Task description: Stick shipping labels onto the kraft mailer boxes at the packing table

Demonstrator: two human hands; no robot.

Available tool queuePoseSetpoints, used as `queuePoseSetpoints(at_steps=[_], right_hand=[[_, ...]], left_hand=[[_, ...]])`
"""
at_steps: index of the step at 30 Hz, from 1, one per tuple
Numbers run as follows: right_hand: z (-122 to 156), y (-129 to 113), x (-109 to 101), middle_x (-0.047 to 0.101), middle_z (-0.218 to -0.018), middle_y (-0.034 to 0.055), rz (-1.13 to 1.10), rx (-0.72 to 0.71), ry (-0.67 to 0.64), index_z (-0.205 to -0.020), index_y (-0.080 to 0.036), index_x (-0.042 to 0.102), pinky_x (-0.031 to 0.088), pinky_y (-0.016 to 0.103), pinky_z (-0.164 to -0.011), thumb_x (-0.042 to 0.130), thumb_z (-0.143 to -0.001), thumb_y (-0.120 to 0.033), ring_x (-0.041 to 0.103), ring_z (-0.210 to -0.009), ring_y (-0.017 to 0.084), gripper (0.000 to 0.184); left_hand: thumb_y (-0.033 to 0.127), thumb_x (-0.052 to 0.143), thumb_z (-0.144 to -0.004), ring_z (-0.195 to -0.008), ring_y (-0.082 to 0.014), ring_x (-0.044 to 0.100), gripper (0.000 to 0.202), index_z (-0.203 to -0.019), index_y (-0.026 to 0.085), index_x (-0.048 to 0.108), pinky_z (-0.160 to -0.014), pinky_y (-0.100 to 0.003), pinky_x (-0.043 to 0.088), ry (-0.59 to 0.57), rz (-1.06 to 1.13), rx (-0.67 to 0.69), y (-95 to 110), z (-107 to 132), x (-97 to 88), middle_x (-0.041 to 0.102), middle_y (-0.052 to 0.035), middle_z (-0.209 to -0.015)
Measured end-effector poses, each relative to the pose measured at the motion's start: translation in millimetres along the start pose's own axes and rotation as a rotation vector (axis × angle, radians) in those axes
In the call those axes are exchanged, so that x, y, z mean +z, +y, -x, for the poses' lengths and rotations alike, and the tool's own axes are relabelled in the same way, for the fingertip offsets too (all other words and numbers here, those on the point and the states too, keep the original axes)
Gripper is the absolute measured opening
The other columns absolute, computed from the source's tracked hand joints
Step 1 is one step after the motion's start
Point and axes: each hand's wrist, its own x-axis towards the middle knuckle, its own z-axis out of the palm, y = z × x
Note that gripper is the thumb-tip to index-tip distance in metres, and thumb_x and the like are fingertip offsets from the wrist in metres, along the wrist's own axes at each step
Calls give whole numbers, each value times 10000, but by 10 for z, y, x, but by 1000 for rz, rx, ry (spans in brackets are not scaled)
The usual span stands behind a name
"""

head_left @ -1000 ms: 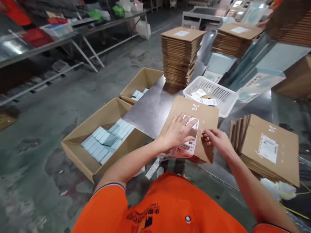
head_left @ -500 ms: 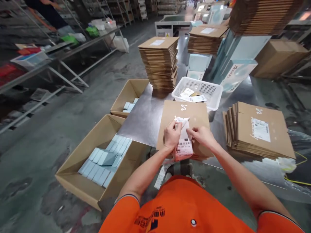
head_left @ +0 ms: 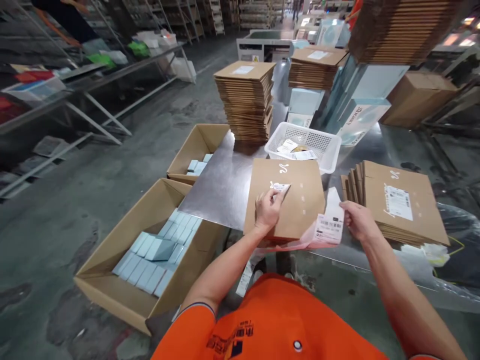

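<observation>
A flat brown cardboard carton (head_left: 296,215) lies in front of me on top of others at the metal table's near edge. My left hand (head_left: 268,209) rests on its left part, fingers closed on a small white label piece (head_left: 280,187) whose right corner is lifted. My right hand (head_left: 358,219) is off the carton's right side, pinching the edge of a printed shipping label (head_left: 329,227). A pinkish see-through strip runs from that label leftward along the carton's near edge. White marks show on the carton's upper face.
A white basket (head_left: 275,147) with paper slips stands behind the carton. Flattened cartons are stacked at right (head_left: 423,200) and behind (head_left: 243,105). An open box (head_left: 108,295) of small pale-blue boxes sits at left. Beyond the left aisle, a person stands at a bench (head_left: 123,75).
My right hand has moved right, drawing the printed label off the middle of the carton to its right side. My left hand has stayed near the same spot on the carton.
</observation>
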Motion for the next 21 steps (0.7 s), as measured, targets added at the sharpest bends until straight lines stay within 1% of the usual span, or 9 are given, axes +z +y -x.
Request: queuePoseSetpoints(at_steps=[3, 6, 8, 11, 14, 16, 18, 19, 21], right_hand=[[249, 81, -35, 358, -458, -53, -108, -19, -67, -563, -205, 467, 255, 219, -402, 762, -626, -475, 309, -418, 69, 405], [444, 158, 99, 460, -449, -24, -40, -26, -275, -571, -187, 535, 344, 231, -422, 768, -672, -526, 421, -415, 96, 424], [490, 220, 192, 490, -439, -11, 17, -54, -355, -561, -178, 546, 358, 234, -421, 742, -717, -549, 446, -404, 105, 447], [464, 325, 258, 485, -423, -17, -32, -116, -287, -546, -181, 524, 313, 222, -379, 732, -718, -566, 411, -370, 95, 470], [406, 410, 259, 456, -415, -31, -126, -160, -190, -529, -186, 502, 283, 214, -354, 741, -694, -554, 364, -355, 81, 468], [386, 431, 242, 437, -414, -38, -168, -172, -168, -521, -190, 494, 270, 211, -342, 744, -683, -531, 344, -353, 77, 453], [415, 412, 211, 420, -410, -42, -205, -183, -180, -521, -198, 485, 279, 216, -340, 739, -679, -518, 347, -352, 86, 438], [457, 387, 190, 413, -409, -42, -211, -204, -196, -517, -201, 476, 284, 219, -345, 731, -689, -510, 354, -356, 91, 437], [610, 309, 143, 421, -422, -34, -161, -322, -248, -509, -198, 468, 301, 221, -375, 700, -750, -481, 382, -382, 97, 438]], left_hand=[[340, 501, -945, -918, -210, 606, 243, -849, 198, 673, -826, -344, 370, -60, -269, 177, 83, 48, 8, 722, -42, -895], [431, 484, -954, -952, -254, 613, 337, -868, 181, 693, -852, -403, 355, -149, -520, 345, 201, 118, 11, 738, -86, -943], [481, 465, -954, -943, -284, 615, 413, -890, 147, 700, -858, -435, 352, -230, -657, 433, 288, 162, -4, 738, -134, -952], [538, 480, -933, -973, -335, 614, 501, -935, 93, 710, -895, -478, 352, -357, -818, 510, 430, 188, -57, 728, -201, -962], [679, 536, -841, -991, -378, 620, 637, -908, 75, 725, -942, -519, 357, -536, -916, 473, 607, 133, -152, 726, -225, -940], [764, 552, -767, -965, -370, 640, 698, -914, 107, 737, -942, -511, 390, -741, -853, 364, 744, 72, -253, 735, -192, -930], [759, 559, -765, -1016, -339, 643, 675, -1035, 165, 729, -963, -476, 416, -818, -619, 278, 870, 57, -378, 739, -141, -1024], [724, 574, -783, -1082, -321, 626, 645, -1127, 195, 702, -991, -456, 416, -767, -460, 262, 918, 92, -437, 722, -120, -1121], [640, 635, -795, -1215, -288, 561, 648, -1295, 230, 606, -1051, -424, 398, -563, -131, 258, 959, 279, -513, 627, -102, -1328]])
